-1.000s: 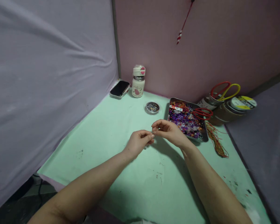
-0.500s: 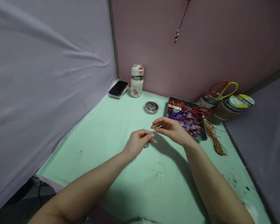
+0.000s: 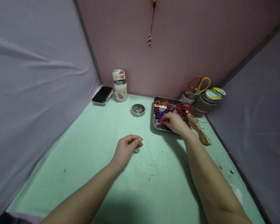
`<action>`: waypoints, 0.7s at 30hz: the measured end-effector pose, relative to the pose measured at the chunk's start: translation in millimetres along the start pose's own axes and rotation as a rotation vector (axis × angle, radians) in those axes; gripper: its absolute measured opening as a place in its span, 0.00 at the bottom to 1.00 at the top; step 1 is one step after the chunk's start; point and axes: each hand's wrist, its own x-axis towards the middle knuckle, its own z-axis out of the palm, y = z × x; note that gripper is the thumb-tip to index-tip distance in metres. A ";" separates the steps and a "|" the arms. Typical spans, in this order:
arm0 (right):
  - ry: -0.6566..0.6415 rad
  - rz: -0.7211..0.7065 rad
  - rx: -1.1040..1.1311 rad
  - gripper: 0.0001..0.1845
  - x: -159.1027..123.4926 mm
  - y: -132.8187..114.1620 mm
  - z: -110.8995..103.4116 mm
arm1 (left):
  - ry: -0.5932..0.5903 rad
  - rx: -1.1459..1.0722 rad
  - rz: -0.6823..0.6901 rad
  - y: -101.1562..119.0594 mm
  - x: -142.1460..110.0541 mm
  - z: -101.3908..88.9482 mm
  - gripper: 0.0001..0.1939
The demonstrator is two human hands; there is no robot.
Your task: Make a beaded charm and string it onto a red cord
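My left hand (image 3: 127, 147) rests on the green table mat (image 3: 88, 149) with fingertips pinched together on something too small to name; a small clear bead (image 3: 136, 151) lies just beside it. My right hand (image 3: 175, 122) reaches into the metal tray (image 3: 156, 127) of purple and mixed beads, fingers curled down among them. Red-handled scissors (image 3: 184, 108) lie across the tray's far side.
A small round clear container (image 3: 138, 109) sits left of the tray. A white bottle (image 3: 120, 85) and a phone (image 3: 102, 94) stand at the back left corner. Spools with scissors (image 3: 199, 84) and loose orange threads (image 3: 199, 132) are at the right. Cloth walls enclose the table.
My right hand left the left hand and moved right into the bead tray. The left hand stayed pinched and lowered onto the mat. The camera view shifted.
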 end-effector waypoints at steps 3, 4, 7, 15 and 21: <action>-0.071 -0.019 -0.022 0.08 2.3 6.3 7.0 | 0.004 0.019 -0.007 1.7 -0.6 0.6 0.13; -0.086 -0.014 -0.023 0.08 2.8 7.3 8.7 | 0.006 0.020 -0.009 2.0 -0.7 0.7 0.13; -0.115 0.007 -0.014 0.08 3.9 7.8 11.6 | 0.005 0.023 -0.013 2.1 -0.4 0.8 0.13; -0.123 0.016 -0.038 0.09 3.9 11.9 8.6 | 0.019 0.039 -0.011 2.2 -0.5 0.7 0.14; -0.131 0.012 -0.044 0.08 3.8 13.2 7.0 | 0.009 0.032 -0.016 1.2 0.4 0.1 0.14</action>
